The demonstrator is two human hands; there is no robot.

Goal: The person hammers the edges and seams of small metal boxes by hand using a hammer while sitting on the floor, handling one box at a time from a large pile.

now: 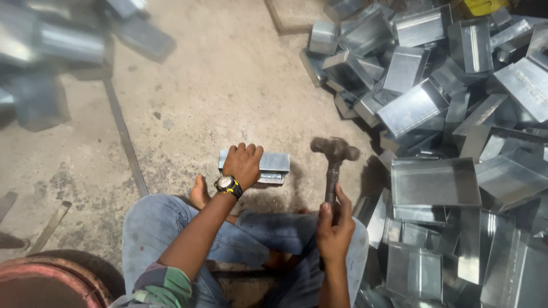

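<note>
1. Sheet-metal box [268, 167]: lies on the concrete floor [228, 85] in front of the seated person's knees; probably light, stiff, thin-walled, with sharp folded edges (best pressed on its flat top).
2. Left hand [242, 164]: spread flat on the box, fingers together, pinning it down.
3. Right hand [334, 223]: clamped around the handle of the hammer [334, 162], head raised just right of the box and blurred.
4. Pile of similar boxes [445, 114]: heaped at right.

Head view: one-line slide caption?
Left hand pins a folded sheet-metal piece to the floor; right hand holds a hammer.
</note>
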